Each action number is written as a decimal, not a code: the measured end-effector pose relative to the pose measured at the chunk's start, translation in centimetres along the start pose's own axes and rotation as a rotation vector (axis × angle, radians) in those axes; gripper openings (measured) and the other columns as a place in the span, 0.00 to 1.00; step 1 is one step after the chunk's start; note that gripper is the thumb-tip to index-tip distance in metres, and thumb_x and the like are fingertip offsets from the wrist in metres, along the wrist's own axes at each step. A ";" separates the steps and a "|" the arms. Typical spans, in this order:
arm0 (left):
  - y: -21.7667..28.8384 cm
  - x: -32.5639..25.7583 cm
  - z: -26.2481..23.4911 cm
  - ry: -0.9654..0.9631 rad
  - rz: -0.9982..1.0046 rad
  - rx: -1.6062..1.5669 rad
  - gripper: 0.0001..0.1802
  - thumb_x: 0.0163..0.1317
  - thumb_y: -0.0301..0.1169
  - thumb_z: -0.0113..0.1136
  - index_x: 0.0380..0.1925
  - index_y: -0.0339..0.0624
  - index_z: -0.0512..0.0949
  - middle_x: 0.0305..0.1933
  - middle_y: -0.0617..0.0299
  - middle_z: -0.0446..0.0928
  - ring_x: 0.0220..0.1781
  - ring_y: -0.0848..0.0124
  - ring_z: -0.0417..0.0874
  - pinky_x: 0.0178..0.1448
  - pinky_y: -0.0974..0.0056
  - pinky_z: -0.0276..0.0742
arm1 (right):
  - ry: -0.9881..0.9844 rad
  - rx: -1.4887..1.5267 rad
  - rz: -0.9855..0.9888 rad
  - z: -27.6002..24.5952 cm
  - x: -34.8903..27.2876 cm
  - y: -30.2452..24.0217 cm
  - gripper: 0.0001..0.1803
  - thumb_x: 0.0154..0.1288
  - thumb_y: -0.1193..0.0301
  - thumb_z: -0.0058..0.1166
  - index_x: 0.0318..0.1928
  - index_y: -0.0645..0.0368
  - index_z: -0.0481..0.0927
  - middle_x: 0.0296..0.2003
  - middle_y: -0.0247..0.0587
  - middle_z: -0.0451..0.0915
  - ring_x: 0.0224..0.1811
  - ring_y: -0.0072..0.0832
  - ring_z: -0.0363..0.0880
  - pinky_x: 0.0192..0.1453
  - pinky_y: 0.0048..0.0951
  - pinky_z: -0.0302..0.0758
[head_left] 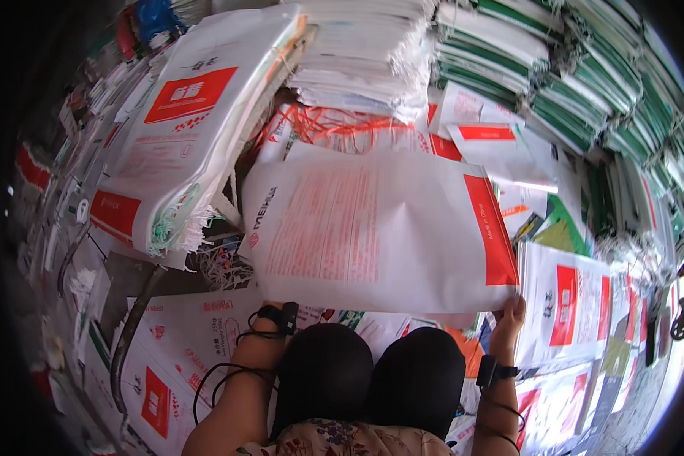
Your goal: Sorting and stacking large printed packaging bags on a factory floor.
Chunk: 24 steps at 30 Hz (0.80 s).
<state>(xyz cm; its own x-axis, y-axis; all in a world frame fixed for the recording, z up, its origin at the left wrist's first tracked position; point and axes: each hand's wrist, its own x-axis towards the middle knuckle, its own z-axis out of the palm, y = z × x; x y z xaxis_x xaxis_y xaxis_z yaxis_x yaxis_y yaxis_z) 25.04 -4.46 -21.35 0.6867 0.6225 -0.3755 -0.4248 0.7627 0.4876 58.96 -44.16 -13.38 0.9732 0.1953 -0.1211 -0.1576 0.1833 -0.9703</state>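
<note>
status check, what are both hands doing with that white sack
Left hand and right hand each grip the near edge of the white woven sack. Sack held flat, red band at right. Sack stacks crowd all around.

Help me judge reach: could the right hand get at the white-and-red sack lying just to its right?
Probably yes. The right hand grips the held sack at its lower corner, and the flat sack lies right beside it with nothing between, though the hand is occupied.
</note>
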 end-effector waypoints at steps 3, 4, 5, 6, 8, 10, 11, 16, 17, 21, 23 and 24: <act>-0.6 -1.9 -4.7 0.136 -0.050 -0.066 0.18 0.69 0.35 0.55 0.54 0.37 0.74 0.51 0.55 0.79 0.52 0.62 0.80 0.57 0.57 0.78 | 0.002 -0.112 0.047 -2.4 0.1 3.7 0.15 0.75 0.69 0.48 0.57 0.62 0.71 0.36 0.31 0.76 0.35 0.17 0.77 0.39 0.23 0.79; -0.6 -3.0 -6.7 0.181 -0.064 -0.081 0.18 0.69 0.34 0.55 0.54 0.37 0.74 0.51 0.55 0.79 0.52 0.62 0.80 0.57 0.57 0.78 | 0.012 -0.158 0.049 -2.7 0.1 5.0 0.13 0.74 0.69 0.48 0.55 0.61 0.72 0.35 0.30 0.75 0.33 0.16 0.76 0.35 0.21 0.77; -1.1 -3.4 -7.6 0.213 -0.095 -0.098 0.17 0.69 0.34 0.55 0.53 0.36 0.75 0.51 0.55 0.79 0.52 0.63 0.80 0.57 0.57 0.78 | 0.038 -0.208 0.040 -3.3 0.0 5.7 0.12 0.74 0.68 0.48 0.53 0.60 0.73 0.34 0.29 0.74 0.30 0.15 0.74 0.32 0.20 0.75; -1.7 -3.9 -8.5 0.237 -0.130 -0.111 0.17 0.69 0.33 0.55 0.53 0.36 0.75 0.51 0.55 0.79 0.52 0.63 0.80 0.57 0.58 0.78 | 0.115 -0.236 0.027 -3.6 -0.1 6.5 0.14 0.73 0.69 0.49 0.54 0.60 0.74 0.34 0.30 0.75 0.29 0.17 0.75 0.30 0.20 0.75; -2.0 -5.9 -10.4 0.293 -0.194 -0.126 0.16 0.68 0.32 0.56 0.52 0.36 0.75 0.50 0.55 0.79 0.52 0.63 0.80 0.56 0.58 0.78 | 0.116 -0.303 0.071 -3.2 -0.5 6.8 0.15 0.72 0.69 0.49 0.55 0.61 0.74 0.35 0.32 0.76 0.30 0.19 0.76 0.30 0.21 0.77; -2.4 -8.0 -11.5 0.318 -0.238 -0.130 0.15 0.68 0.32 0.56 0.52 0.36 0.76 0.50 0.55 0.79 0.52 0.63 0.80 0.56 0.58 0.78 | 0.116 -0.364 0.133 -1.6 -1.2 5.9 0.17 0.69 0.70 0.48 0.55 0.65 0.75 0.37 0.40 0.80 0.32 0.25 0.81 0.32 0.26 0.81; -2.7 -9.1 -11.1 0.171 -0.260 0.141 0.15 0.68 0.30 0.56 0.51 0.34 0.75 0.50 0.55 0.79 0.51 0.64 0.80 0.56 0.59 0.79 | 0.138 -0.373 0.127 -2.1 -0.8 5.7 0.17 0.69 0.70 0.48 0.55 0.65 0.75 0.37 0.40 0.80 0.32 0.25 0.81 0.32 0.26 0.81; -1.4 -9.8 -10.1 -0.063 -0.187 1.205 0.16 0.69 0.29 0.53 0.53 0.31 0.73 0.50 0.55 0.77 0.51 0.64 0.80 0.55 0.60 0.80 | -0.040 -0.688 -0.010 -0.4 0.1 5.8 0.16 0.67 0.72 0.49 0.53 0.64 0.77 0.38 0.43 0.82 0.32 0.26 0.83 0.31 0.27 0.82; -1.8 -9.0 -7.8 0.108 -0.150 0.796 0.17 0.69 0.30 0.52 0.53 0.30 0.73 0.50 0.55 0.77 0.51 0.64 0.80 0.54 0.60 0.80 | -0.085 -0.756 -0.068 -0.2 0.1 5.8 0.16 0.66 0.73 0.48 0.53 0.64 0.78 0.37 0.44 0.82 0.31 0.27 0.83 0.31 0.27 0.83; -0.7 -6.0 -3.3 0.239 0.001 0.703 0.18 0.68 0.29 0.50 0.54 0.29 0.72 0.51 0.56 0.77 0.50 0.64 0.80 0.52 0.60 0.80 | -0.054 -0.825 -0.244 1.1 -1.9 4.2 0.14 0.66 0.72 0.48 0.50 0.63 0.78 0.32 0.47 0.82 0.28 0.33 0.83 0.30 0.34 0.78; -1.0 -3.7 -4.3 0.251 0.000 0.668 0.18 0.68 0.30 0.50 0.54 0.31 0.72 0.51 0.56 0.77 0.50 0.64 0.80 0.52 0.61 0.80 | -0.030 -0.939 -0.237 -1.0 -2.4 5.8 0.14 0.66 0.71 0.48 0.49 0.62 0.77 0.31 0.49 0.82 0.29 0.38 0.83 0.32 0.38 0.78; -1.1 -2.5 -5.3 0.267 0.002 0.643 0.19 0.68 0.31 0.51 0.55 0.32 0.73 0.50 0.56 0.77 0.50 0.65 0.80 0.52 0.61 0.80 | -0.006 -1.042 -0.223 -1.8 -2.5 6.7 0.14 0.67 0.69 0.47 0.49 0.61 0.77 0.30 0.50 0.82 0.30 0.42 0.83 0.34 0.42 0.77</act>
<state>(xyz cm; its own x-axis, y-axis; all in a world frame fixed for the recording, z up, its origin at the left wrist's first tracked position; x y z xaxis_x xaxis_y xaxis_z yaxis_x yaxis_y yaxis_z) 20.64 -5.90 -25.10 0.4831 0.7082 -0.5148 0.0648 0.5575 0.8277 55.75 -45.17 -19.99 0.9611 0.2646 0.0799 0.2481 -0.6988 -0.6710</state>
